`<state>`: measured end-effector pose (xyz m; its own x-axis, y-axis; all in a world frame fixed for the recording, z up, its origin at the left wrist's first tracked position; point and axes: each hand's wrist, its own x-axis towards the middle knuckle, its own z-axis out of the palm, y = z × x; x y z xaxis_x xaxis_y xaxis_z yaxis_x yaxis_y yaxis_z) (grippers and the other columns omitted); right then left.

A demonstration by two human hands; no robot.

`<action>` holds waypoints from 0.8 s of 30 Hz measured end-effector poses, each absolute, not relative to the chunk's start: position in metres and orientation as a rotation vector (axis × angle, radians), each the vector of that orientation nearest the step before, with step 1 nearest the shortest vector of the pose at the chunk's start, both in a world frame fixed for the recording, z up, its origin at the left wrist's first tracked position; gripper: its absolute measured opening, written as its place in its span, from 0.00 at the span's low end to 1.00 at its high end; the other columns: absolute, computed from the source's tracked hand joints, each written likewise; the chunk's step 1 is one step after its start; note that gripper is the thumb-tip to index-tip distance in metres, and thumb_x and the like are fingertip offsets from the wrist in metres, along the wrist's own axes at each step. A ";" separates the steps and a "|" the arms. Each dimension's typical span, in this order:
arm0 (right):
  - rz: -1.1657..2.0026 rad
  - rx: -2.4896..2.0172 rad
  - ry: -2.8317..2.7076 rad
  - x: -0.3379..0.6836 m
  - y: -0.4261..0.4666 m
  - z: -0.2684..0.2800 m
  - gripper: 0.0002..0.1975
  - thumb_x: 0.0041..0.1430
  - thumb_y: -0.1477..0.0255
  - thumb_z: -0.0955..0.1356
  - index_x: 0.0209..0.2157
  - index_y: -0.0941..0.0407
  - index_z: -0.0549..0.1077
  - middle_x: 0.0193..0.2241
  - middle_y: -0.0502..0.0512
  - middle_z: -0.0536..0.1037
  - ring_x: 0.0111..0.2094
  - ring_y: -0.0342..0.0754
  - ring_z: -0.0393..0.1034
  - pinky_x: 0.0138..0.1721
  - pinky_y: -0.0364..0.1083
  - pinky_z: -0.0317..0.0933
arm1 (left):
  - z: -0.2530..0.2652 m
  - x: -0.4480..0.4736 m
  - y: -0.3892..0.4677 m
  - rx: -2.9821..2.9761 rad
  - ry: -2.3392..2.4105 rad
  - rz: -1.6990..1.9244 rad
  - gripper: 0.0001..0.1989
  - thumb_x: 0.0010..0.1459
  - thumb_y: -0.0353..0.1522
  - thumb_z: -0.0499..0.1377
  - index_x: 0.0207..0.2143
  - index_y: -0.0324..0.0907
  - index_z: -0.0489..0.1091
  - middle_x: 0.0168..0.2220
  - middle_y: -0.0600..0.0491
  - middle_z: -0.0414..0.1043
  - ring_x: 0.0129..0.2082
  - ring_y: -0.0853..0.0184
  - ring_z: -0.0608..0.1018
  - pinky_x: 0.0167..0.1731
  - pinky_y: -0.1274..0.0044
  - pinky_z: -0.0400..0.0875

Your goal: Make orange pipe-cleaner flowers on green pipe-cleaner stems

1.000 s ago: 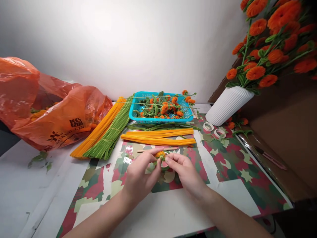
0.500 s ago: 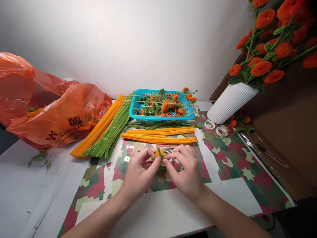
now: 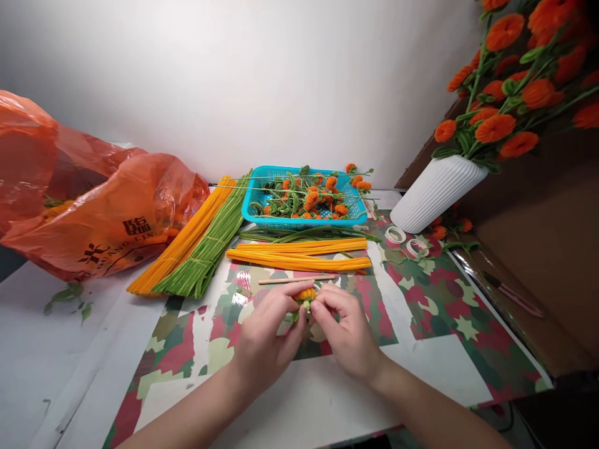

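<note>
Between my two hands is a small pipe-cleaner flower, its yellow-orange head on top and green parts beneath. My left hand pinches it from the left, the fingers curled behind and the thumb at the green part. From the right, the thumb and forefinger of my right hand press together at its base, and the fingers hide part of it. Just beyond my fingertips a thin wooden stick lies on the table. Past it are loose yellow pipe cleaners and dark green ones.
A blue basket of orange flowers stands at the back. Left are yellow and green pipe-cleaner bundles and an orange plastic bag. Right are tape rolls, a leaning white vase with tall flowers, and a pink-handled tool.
The flower has been turned so that its yellow-orange head faces up and away, with the green part toward me. Both hands have shifted slightly, still pinching it.
</note>
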<state>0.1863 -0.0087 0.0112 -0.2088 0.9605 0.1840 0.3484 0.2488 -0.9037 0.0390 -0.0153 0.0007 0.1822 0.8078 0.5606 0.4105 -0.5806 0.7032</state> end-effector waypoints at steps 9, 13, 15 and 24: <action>1.580 -1.046 -1.357 0.190 -0.003 0.005 0.18 0.61 0.60 0.63 0.22 0.57 0.66 0.22 0.49 0.64 0.26 0.42 0.57 0.28 0.42 0.53 | 0.000 0.038 -0.013 2.091 1.049 1.471 0.11 0.54 0.19 0.57 0.30 0.43 0.63 0.46 0.45 0.75 0.47 0.60 0.77 0.43 0.71 0.73; 1.460 -1.082 -1.424 0.192 -0.003 0.006 0.18 0.63 0.62 0.62 0.22 0.57 0.65 0.23 0.48 0.63 0.26 0.42 0.56 0.27 0.41 0.51 | 0.001 0.041 -0.012 1.390 1.062 1.306 0.07 0.57 0.27 0.59 0.29 0.43 0.62 0.43 0.49 0.73 0.41 0.63 0.77 0.35 0.75 0.75; 1.404 -1.079 -1.475 0.193 -0.004 0.006 0.18 0.64 0.65 0.61 0.22 0.57 0.66 0.24 0.49 0.64 0.27 0.42 0.58 0.28 0.42 0.52 | 0.003 0.042 -0.010 1.140 0.972 1.239 0.08 0.56 0.29 0.61 0.30 0.43 0.62 0.37 0.53 0.71 0.32 0.69 0.77 0.29 0.79 0.74; 0.922 -1.192 -1.650 0.196 -0.004 0.012 0.11 0.56 0.72 0.67 0.22 0.56 0.64 0.23 0.48 0.64 0.26 0.42 0.58 0.26 0.42 0.53 | 0.008 0.041 -0.008 0.919 0.964 1.187 0.09 0.51 0.32 0.66 0.31 0.42 0.67 0.31 0.56 0.68 0.33 0.72 0.73 0.33 0.82 0.71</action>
